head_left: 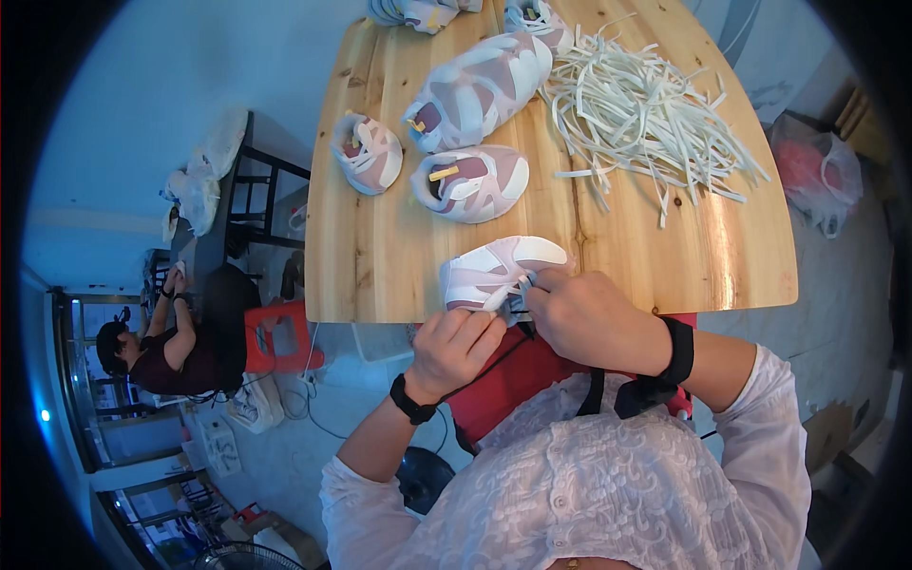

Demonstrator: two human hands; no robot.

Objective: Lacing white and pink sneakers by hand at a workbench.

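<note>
Ok, smooth white-&-mauve shoe point(494, 270) nr front edge of wood table point(380, 266); L hand point(458, 344) curled, gripping its near side; R hand point(589, 313) fingers bunched beside, can't tell what's pinched. Flat stringy laces point(655, 119) heaped back R, bare planks either side.

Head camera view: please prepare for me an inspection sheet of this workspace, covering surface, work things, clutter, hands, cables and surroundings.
Surface: light wooden table with dark knots.
Work things: pink-and-white shoe at the near edge; other shoes farther back.
Clutter: loose heap of white lace-like strips on the table's right part.
Hands: left hand and right hand both at the near side of the shoe, fingers bent; what the fingertips pinch is partly hidden.
Cables: thin cable on the floor, left of the person.
Surroundings: co-worker and red stool on the left; plastic bag on the right.
</note>
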